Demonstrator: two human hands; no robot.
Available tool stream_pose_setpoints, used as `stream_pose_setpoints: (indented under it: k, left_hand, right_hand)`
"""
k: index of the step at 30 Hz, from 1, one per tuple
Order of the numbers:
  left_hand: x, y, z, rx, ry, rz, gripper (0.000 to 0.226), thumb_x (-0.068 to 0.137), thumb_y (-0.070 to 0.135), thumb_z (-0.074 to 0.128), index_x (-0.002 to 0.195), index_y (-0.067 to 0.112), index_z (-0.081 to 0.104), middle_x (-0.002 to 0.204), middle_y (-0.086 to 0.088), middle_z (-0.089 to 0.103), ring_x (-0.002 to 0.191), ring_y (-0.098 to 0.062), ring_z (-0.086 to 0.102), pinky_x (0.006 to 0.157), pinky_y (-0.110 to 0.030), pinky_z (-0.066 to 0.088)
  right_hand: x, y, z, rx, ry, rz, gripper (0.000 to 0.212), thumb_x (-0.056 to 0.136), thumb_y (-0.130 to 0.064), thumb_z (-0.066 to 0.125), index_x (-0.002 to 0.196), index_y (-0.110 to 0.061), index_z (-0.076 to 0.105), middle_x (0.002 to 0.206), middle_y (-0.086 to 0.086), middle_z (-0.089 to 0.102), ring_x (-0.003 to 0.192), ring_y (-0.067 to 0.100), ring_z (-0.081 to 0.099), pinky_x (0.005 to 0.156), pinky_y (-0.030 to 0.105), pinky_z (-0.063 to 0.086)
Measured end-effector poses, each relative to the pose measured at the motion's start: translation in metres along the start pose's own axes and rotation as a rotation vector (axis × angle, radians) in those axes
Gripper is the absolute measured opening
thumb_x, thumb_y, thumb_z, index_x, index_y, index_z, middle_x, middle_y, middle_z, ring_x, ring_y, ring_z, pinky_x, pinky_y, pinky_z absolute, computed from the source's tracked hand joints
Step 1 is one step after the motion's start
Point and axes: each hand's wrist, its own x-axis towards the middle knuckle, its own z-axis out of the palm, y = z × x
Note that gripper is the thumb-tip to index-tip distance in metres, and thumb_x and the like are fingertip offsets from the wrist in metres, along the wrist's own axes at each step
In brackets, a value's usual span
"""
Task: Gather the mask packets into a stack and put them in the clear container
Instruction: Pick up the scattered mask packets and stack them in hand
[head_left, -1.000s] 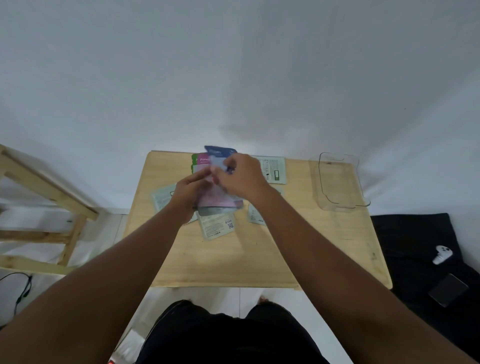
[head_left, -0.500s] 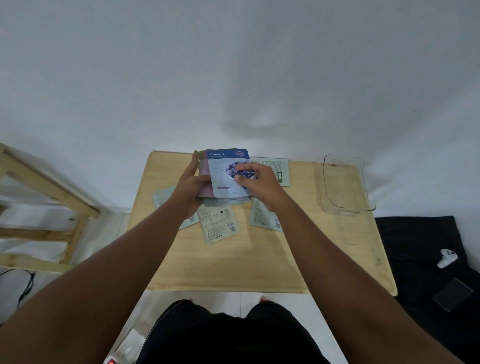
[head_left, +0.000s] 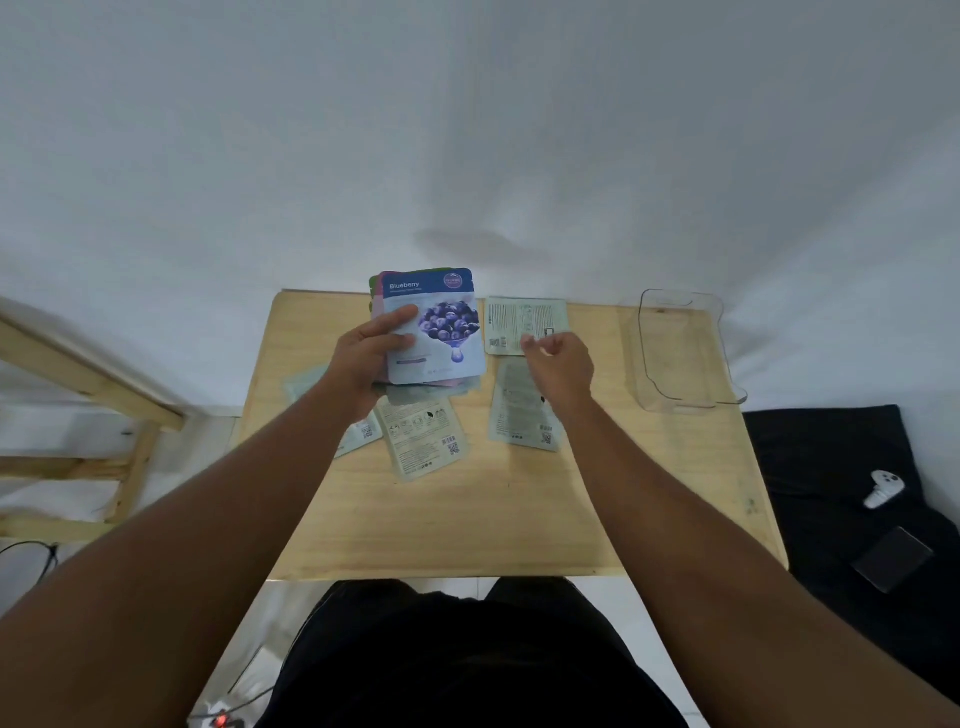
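My left hand (head_left: 371, 358) grips a stack of mask packets (head_left: 441, 332) above the wooden table (head_left: 493, 519), a blue blueberry packet on top with pink and green ones behind. My right hand (head_left: 563, 361) hovers over the table to the right of the stack, fingers loosely curled, holding nothing. Pale packets lie face down: one at the back (head_left: 524, 325) just beyond my right hand, one under my right wrist (head_left: 519, 415), one below the stack (head_left: 423, 436), one partly hidden under my left forearm (head_left: 358, 434). The clear container (head_left: 680, 353) stands at the table's back right.
A wooden frame (head_left: 88, 395) stands left of the table. On a black cloth (head_left: 841, 467) at the right lie a white controller (head_left: 883, 488) and a dark phone (head_left: 891, 558). Cables and a red light (head_left: 223, 719) are on the floor near my legs.
My right hand has let go of the blueberry packet and moved right, toward the back packet. My left hand now holds the stack alone, a little higher and squarer.
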Motion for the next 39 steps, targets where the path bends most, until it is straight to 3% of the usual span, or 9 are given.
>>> stream_pose_setpoints:
  k: [6, 14, 17, 21, 23, 28, 31, 35, 39]
  left_hand:
    - [0.008, -0.017, -0.013, 0.020, 0.054, -0.030, 0.037, 0.080, -0.001, 0.069, 0.105, 0.025, 0.079, 0.118, -0.001, 0.073, 0.094, -0.028, 0.069, 0.073, -0.039, 0.060]
    - [0.001, -0.025, -0.016, 0.027, 0.060, -0.056, 0.037, 0.081, -0.003, 0.067, 0.103, 0.025, 0.078, 0.116, 0.000, 0.073, 0.090, -0.024, 0.068, 0.057, -0.028, 0.057]
    - [-0.005, -0.022, -0.014, 0.023, 0.057, -0.054, 0.038, 0.081, -0.004, 0.067, 0.105, 0.023, 0.078, 0.115, -0.001, 0.073, 0.094, -0.027, 0.068, 0.060, -0.030, 0.058]
    - [-0.012, -0.012, -0.011, 0.023, 0.046, -0.039, 0.039, 0.081, -0.006, 0.067, 0.107, 0.022, 0.077, 0.113, 0.000, 0.073, 0.093, -0.026, 0.069, 0.060, -0.029, 0.058]
    - [-0.016, -0.007, -0.010, 0.033, 0.036, -0.027, 0.040, 0.081, -0.005, 0.066, 0.107, 0.022, 0.077, 0.112, -0.001, 0.073, 0.092, -0.026, 0.069, 0.060, -0.029, 0.057]
    - [-0.022, -0.002, -0.005, 0.053, 0.015, -0.006, 0.040, 0.081, -0.003, 0.067, 0.106, 0.025, 0.078, 0.113, -0.001, 0.074, 0.095, -0.030, 0.070, 0.071, -0.037, 0.060]
    - [-0.027, 0.000, 0.001, 0.045, -0.003, -0.001, 0.042, 0.080, -0.004, 0.067, 0.109, 0.024, 0.078, 0.117, -0.003, 0.073, 0.102, -0.033, 0.069, 0.088, -0.050, 0.058]
    - [-0.036, 0.005, 0.002, 0.031, -0.051, 0.036, 0.044, 0.083, -0.006, 0.063, 0.117, 0.018, 0.074, 0.118, -0.011, 0.072, 0.102, -0.035, 0.069, 0.079, -0.043, 0.059]
    - [-0.044, 0.009, -0.003, 0.022, -0.047, 0.041, 0.044, 0.083, -0.005, 0.060, 0.113, 0.022, 0.076, 0.118, -0.012, 0.072, 0.104, -0.036, 0.067, 0.083, -0.046, 0.058]
  right_hand:
    - [-0.012, 0.058, 0.016, -0.437, -0.099, 0.159, 0.060, 0.067, -0.044, 0.088, 0.116, -0.025, 0.058, 0.130, 0.009, 0.041, 0.125, 0.030, 0.043, 0.102, 0.046, 0.047]
    - [-0.002, 0.068, 0.013, -0.205, -0.065, 0.143, 0.045, 0.069, -0.014, 0.084, 0.108, -0.021, 0.062, 0.119, 0.003, 0.059, 0.085, 0.018, 0.056, 0.075, 0.031, 0.058]
    - [-0.014, 0.069, 0.004, -0.215, -0.084, 0.144, 0.035, 0.078, -0.012, 0.078, 0.108, -0.022, 0.063, 0.104, -0.004, 0.058, 0.077, 0.012, 0.057, 0.053, 0.021, 0.045]
    - [-0.024, 0.051, -0.006, -0.052, -0.048, 0.017, 0.031, 0.078, 0.002, 0.069, 0.101, -0.020, 0.066, 0.107, -0.005, 0.066, 0.096, 0.018, 0.067, 0.080, 0.028, 0.057]
    - [-0.028, 0.024, -0.014, -0.001, -0.039, -0.106, 0.034, 0.079, 0.003, 0.067, 0.105, -0.019, 0.066, 0.107, -0.006, 0.068, 0.092, 0.014, 0.068, 0.071, 0.016, 0.056]
    - [-0.051, -0.064, -0.030, 0.120, -0.032, -0.379, 0.042, 0.083, -0.003, 0.067, 0.118, -0.025, 0.059, 0.105, -0.003, 0.068, 0.074, 0.006, 0.067, 0.058, 0.013, 0.053]
    - [-0.073, -0.094, -0.019, 0.051, -0.128, -0.476, 0.049, 0.085, -0.004, 0.068, 0.127, -0.023, 0.054, 0.107, -0.002, 0.069, 0.079, 0.011, 0.070, 0.069, 0.020, 0.058]
    - [-0.096, -0.103, 0.000, -0.146, -0.269, -0.545, 0.053, 0.087, -0.033, 0.072, 0.135, -0.018, 0.054, 0.126, 0.003, 0.065, 0.107, 0.019, 0.064, 0.093, 0.034, 0.055]
    - [-0.096, -0.097, 0.003, -0.115, -0.210, -0.571, 0.035, 0.088, -0.048, 0.067, 0.114, -0.026, 0.069, 0.115, -0.005, 0.070, 0.098, 0.010, 0.063, 0.089, 0.030, 0.054]
